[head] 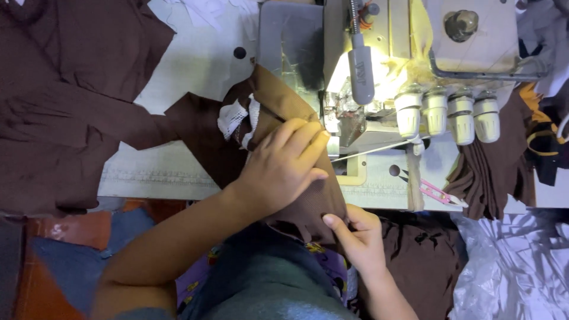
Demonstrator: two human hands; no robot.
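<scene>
The right hand (pixel 360 240), nearest to the person, pinches the near edge of the folded dark brown cloth piece (pixel 290 112) between thumb and fingers. From there the cloth runs long towards 11 o'clock. The left hand (pixel 283 169) lies flat and open upon it, fingertips pointing to 2 o'clock, just beside the lit presser foot of the pale grey overlock sewing machine (pixel 379 65) on the worktop (pixel 166 172).

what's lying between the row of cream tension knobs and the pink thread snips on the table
In the head view, a dark hole in the white machine table lies between knobs and snips.
</scene>
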